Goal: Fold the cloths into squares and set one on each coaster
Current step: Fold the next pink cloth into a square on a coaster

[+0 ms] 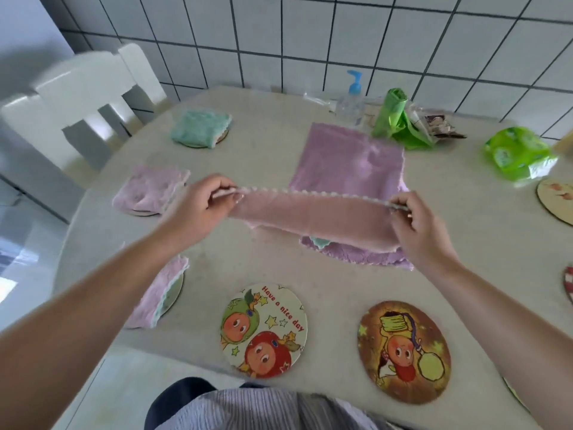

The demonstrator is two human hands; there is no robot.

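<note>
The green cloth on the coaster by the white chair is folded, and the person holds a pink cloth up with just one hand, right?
Not quite. The head view shows both hands on the pink cloth: left hand and right hand each pinch an end. The green cloth is folded on its coaster.

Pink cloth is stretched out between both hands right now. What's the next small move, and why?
Probably bring the left hand across to the right hand, folding the pink cloth end to end. It hangs as a long doubled strip pinched at both top corners, not yet a square. The "Have a nice day" coaster just below lies bare to take it.
</note>
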